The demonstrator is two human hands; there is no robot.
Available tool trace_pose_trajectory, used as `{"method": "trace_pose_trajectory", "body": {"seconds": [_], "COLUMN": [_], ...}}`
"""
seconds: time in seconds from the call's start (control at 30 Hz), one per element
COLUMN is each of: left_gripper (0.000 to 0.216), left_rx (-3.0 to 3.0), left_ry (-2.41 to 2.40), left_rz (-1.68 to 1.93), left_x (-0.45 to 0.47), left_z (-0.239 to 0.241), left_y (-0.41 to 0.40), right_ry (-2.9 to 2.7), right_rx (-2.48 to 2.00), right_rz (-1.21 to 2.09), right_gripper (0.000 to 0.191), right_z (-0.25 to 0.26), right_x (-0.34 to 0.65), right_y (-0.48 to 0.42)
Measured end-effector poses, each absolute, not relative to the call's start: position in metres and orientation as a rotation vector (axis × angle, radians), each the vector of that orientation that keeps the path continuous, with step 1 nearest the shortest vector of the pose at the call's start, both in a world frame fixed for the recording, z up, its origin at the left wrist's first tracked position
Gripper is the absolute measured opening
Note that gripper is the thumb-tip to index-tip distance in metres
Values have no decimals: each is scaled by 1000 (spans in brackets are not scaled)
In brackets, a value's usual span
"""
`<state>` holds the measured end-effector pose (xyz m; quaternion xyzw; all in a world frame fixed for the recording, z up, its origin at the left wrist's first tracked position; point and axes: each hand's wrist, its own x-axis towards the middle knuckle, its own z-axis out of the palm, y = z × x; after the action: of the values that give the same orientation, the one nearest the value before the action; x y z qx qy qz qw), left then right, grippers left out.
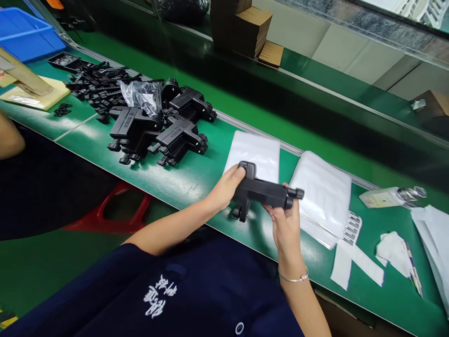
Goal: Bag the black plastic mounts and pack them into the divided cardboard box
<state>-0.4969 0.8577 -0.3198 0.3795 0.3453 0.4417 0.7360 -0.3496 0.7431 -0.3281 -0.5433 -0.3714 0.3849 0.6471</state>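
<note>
Both of my hands hold one black plastic clamp-like bracket (264, 192) above the front part of the green bench. My left hand (228, 187) grips its left end, the thumb pressed on the upper block. At the other end, my right hand (286, 220) has its fingers around the underside, near two protruding knobs. Similar black brackets (180, 135), some lettered BOSCH, are piled to the left. Behind the held bracket lies a stack of clear plastic bags (254, 147), and a second stack of plastic bags (321, 192) is to the right.
Small black parts (101, 84) are heaped farther left, near a blue bin (31, 35). A bottle (382, 197), white paper strips (366, 265) and a pen (414, 269) lie to the right. A co-worker's arm (9, 138) shows at the left edge, beside a red stool (115, 215).
</note>
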Motion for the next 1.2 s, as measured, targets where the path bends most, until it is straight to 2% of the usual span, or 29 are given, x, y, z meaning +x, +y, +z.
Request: {"method": "trace_pose_trajectory", "body": {"seconds": [0.17, 0.33, 0.4, 0.53, 0.6, 0.73, 0.83, 0.9, 0.97, 1.03, 1.13, 1.2], "left_gripper": [80, 88, 77, 35, 29, 37, 78, 92, 80, 70, 74, 79], "left_rx": [1234, 1536, 1597, 1619, 1638, 1686, 1750, 1824, 1864, 1802, 1447, 1094], "left_ry": [351, 418, 488, 682, 734, 676, 454, 315, 227, 202, 281, 335], "left_rz": [671, 508, 506, 573, 578, 555, 510, 499, 531, 558, 560, 552], "left_x": [-510, -514, -511, -501, -498, -504, -519, -530, -538, -542, -540, -533], "left_z": [-301, -289, -287, -283, -280, -276, -280, -285, -290, -294, -303, -311], "left_y": [852, 852, 853, 859, 862, 862, 858, 855, 854, 854, 853, 850], "right_ry": [-392, -221, -203, -211, -213, -248, -362, -474, -572, -633, -694, -726], "right_rx": [-1111, -965, -971, -1041, -1094, -1112, -1059, -1061, -1071, -1079, -1102, -1130], "right_rz": [1125, 1283, 1316, 1366, 1372, 1296, 1168, 1081, 1038, 1037, 1100, 1120], "right_gripper": [38, 35, 33, 32, 31, 35, 50, 65, 76, 78, 79, 71], "right_z": [-352, -370, -372, -374, -375, -372, -363, -355, -348, -341, -334, -330], "right_x": [-340, -350, -354, -357, -357, -355, -345, -337, -329, -323, -318, -316], "right_y": [751, 749, 747, 745, 744, 743, 736, 729, 724, 721, 723, 726]}}
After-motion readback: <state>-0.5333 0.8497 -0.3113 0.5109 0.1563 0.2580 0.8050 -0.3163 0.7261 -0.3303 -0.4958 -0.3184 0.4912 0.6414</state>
